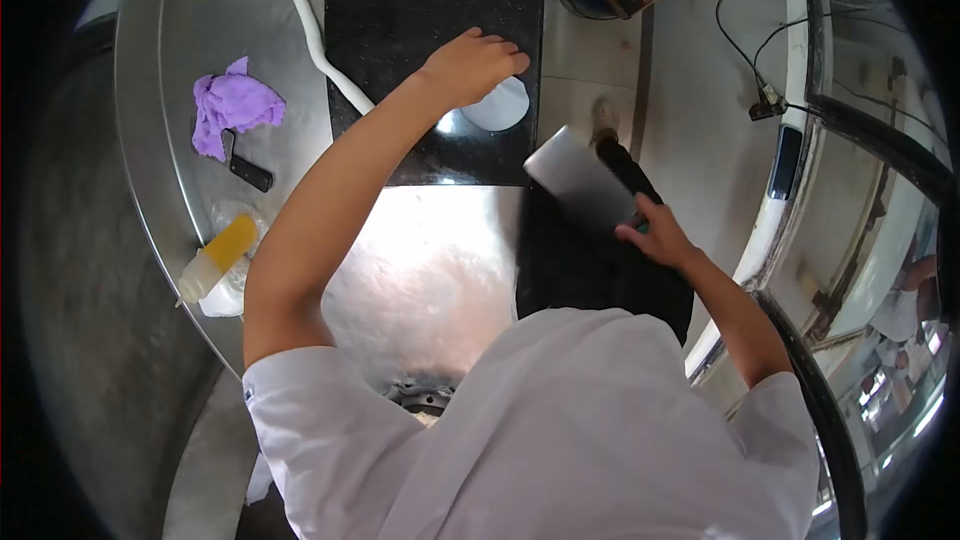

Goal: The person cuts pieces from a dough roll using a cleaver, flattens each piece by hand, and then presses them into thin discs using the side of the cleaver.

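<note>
My left hand (470, 65) lay flat and unclenched on the dough disc (500, 108), near the black slab's (430, 0) front edge (soft, light, stretchy, I judged; best lifted by its rim). My right hand (655, 232) was clamped on the cleaver (580, 178). The steel counter (430, 260) offered open room.

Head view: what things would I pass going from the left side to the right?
Purple cloth → dough rope → dough disc under the left hand → cleaver in the right hand → cable.
</note>
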`<state>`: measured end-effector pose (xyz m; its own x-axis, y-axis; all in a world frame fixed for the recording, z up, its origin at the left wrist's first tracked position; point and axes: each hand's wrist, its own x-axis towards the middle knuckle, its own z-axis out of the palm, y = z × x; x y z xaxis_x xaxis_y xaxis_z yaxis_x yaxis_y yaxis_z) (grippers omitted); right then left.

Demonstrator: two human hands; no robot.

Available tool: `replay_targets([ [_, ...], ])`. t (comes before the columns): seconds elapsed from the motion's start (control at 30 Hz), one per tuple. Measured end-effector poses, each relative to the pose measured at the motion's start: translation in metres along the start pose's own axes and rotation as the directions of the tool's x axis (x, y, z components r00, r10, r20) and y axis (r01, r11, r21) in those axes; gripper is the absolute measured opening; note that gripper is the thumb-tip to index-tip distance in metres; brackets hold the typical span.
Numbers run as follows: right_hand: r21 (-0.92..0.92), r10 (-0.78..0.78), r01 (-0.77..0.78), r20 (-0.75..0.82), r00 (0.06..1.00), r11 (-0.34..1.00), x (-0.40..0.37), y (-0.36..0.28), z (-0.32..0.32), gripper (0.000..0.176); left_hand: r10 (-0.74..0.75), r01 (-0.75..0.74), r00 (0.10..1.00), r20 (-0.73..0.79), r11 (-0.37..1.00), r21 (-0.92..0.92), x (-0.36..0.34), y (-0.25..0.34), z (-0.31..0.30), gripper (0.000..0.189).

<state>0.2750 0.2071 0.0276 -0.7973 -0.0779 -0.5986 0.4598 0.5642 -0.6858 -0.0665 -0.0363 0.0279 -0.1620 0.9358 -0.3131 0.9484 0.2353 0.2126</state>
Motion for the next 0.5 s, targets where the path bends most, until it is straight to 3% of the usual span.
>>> replay_targets([
  [0.03,0.035,0.077,-0.076,-0.02,0.997,0.996,0.0,-0.004,-0.008,0.049,-0.001,0.001,1.0,-0.005,1.0,0.006,0.002,0.0,-0.003,0.049],
  [0.07,-0.004,0.057,-0.058,-0.1,0.993,0.998,0.012,-0.009,-0.024,0.049,0.004,-0.005,1.0,0.023,0.999,0.044,0.005,0.002,-0.008,0.039],
  [0.13,-0.024,-0.166,0.168,-0.356,0.92,0.985,0.051,-0.019,-0.049,0.047,0.007,-0.01,0.999,0.036,0.996,0.088,0.009,0.004,-0.017,0.029],
  [0.2,-0.185,-0.266,0.208,-0.39,0.882,0.961,0.102,-0.032,-0.084,0.043,-0.043,0.042,0.992,0.118,0.999,0.007,0.01,0.004,-0.021,0.022],
  [0.27,-0.32,-0.321,0.222,-0.301,0.898,0.921,0.161,-0.044,-0.113,0.044,-0.049,0.05,0.995,0.092,0.999,-0.009,0.009,0.005,-0.027,0.021],
  [0.37,-0.317,-0.467,0.378,-0.283,0.838,0.87,0.207,-0.09,-0.105,0.045,-0.06,0.064,0.996,0.061,0.996,-0.061,0.01,0.0,-0.026,0.02],
  [0.43,-0.074,-0.439,0.433,-0.123,0.89,0.898,0.215,-0.095,-0.073,0.047,-0.08,0.095,0.99,0.116,0.987,-0.127,0.007,0.002,-0.038,0.019],
  [0.5,-0.11,-0.488,0.487,0.02,0.873,0.867,0.189,-0.072,-0.024,0.052,-0.054,0.071,0.996,0.068,0.958,-0.279,-0.006,0.002,-0.042,0.021],
])
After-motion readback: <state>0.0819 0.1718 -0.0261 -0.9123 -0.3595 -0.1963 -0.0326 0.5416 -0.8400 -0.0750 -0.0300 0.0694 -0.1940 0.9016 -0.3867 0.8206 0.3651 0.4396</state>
